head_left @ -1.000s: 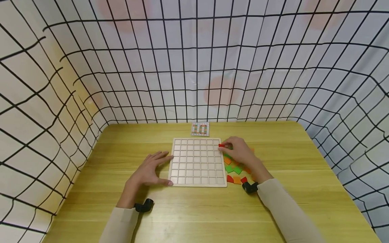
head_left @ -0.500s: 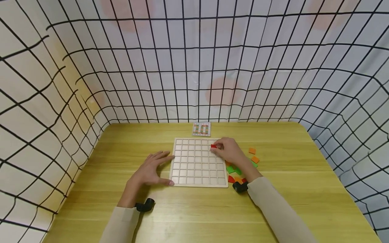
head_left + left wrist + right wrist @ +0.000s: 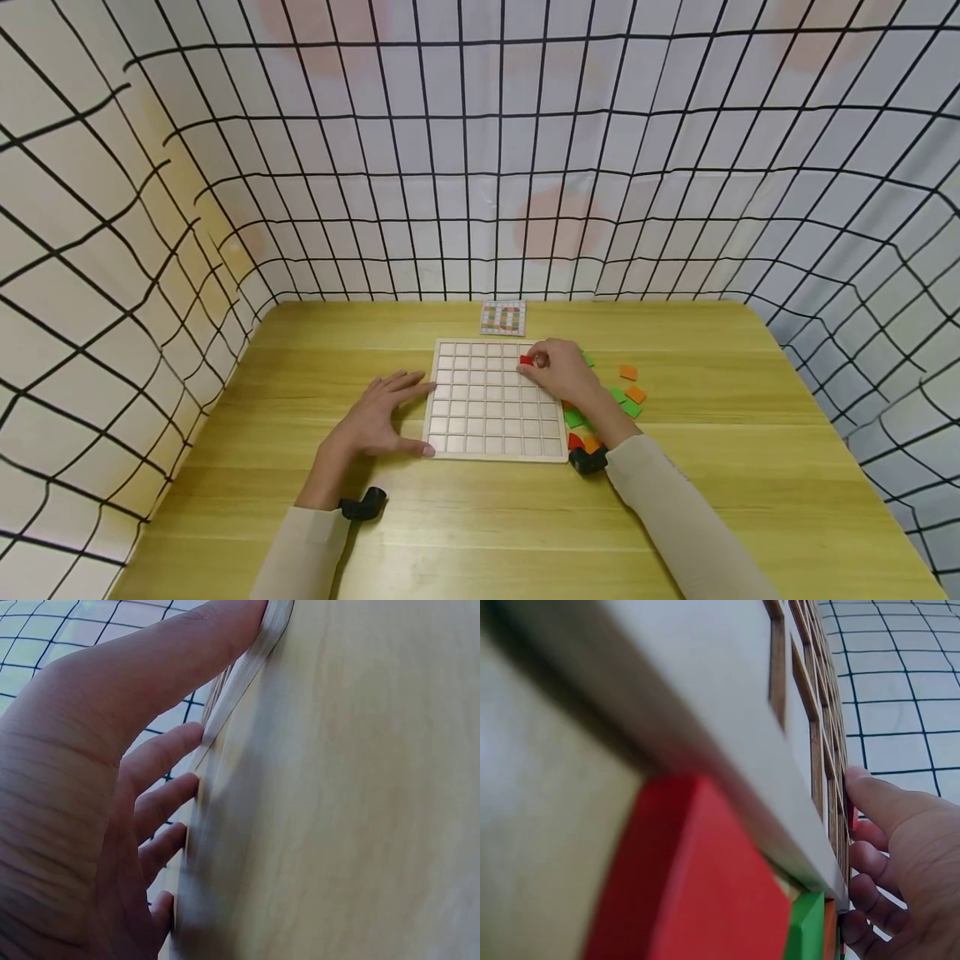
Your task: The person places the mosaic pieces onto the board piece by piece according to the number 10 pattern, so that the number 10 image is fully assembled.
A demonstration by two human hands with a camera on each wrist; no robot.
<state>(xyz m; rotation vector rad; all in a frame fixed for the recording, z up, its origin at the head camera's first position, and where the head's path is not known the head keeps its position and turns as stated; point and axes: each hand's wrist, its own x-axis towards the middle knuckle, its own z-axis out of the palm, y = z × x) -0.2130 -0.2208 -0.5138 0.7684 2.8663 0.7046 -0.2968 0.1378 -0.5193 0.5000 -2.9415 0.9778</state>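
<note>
A wooden grid board (image 3: 487,408) lies on the table, its square cells bare where I can see them. My right hand (image 3: 562,371) is over the board's upper right part and pinches a small red tile (image 3: 527,360) between thumb and fingers. In the right wrist view the same red tile (image 3: 853,815) shows only partly, at the thumb tip. At the board's left edge my left hand (image 3: 375,421) is spread, thumb and index finger touching the rim. The left wrist view has the thumb (image 3: 172,656) against the board's edge (image 3: 251,667).
Several loose tiles lie right of the board: green tiles (image 3: 632,408), orange tiles (image 3: 628,372) and a red tile (image 3: 575,442). My right forearm covers part of them. A small patterned card (image 3: 503,318) lies behind the board. A black-lined white grid backdrop (image 3: 480,150) encloses the table.
My right hand has carried the red tile left, from the board's right edge onto its upper right cells. The left hand stays at the left rim. The head view has shifted slightly.
</note>
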